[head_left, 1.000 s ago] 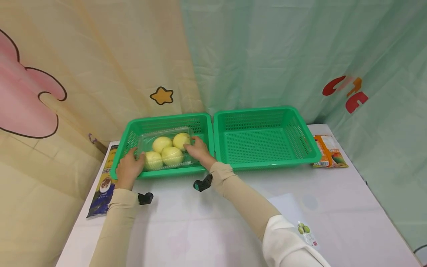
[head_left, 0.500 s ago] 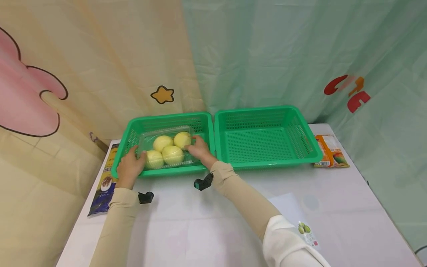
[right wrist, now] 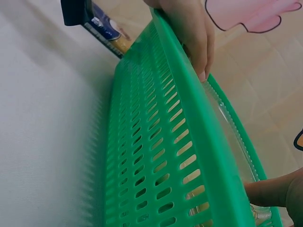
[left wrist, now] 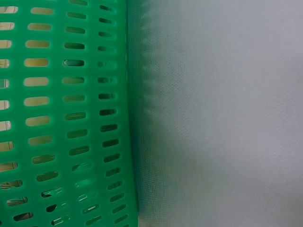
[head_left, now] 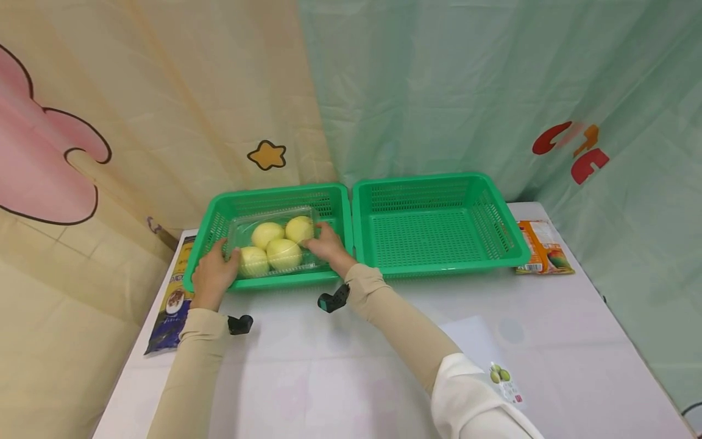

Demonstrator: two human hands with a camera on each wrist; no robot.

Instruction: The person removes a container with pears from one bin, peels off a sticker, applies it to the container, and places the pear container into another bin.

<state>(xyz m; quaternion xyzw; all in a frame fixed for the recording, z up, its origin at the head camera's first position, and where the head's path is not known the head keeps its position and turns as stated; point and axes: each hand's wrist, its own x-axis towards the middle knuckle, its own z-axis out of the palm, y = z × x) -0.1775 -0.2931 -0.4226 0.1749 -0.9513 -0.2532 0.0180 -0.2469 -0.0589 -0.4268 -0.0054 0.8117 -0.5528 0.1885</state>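
A clear plastic box with several round, pale yellow fruits inside lies in the left green basket. My left hand holds the box's left end, reaching over the basket's near rim. At the opposite end, my right hand grips the box with its thumb on the near side. In the right wrist view, my right thumb touches the box beside the rim, and my left hand is farther along. The left wrist view shows only the basket's slotted wall and the tablecloth; the hand is out of frame there.
A second green basket, with nothing in it, adjoins on the right. An orange snack bag lies beyond it. A yellow and blue bag lies at the table's left edge, and a white packet with green fruit print lies front right. Curtains hang behind.
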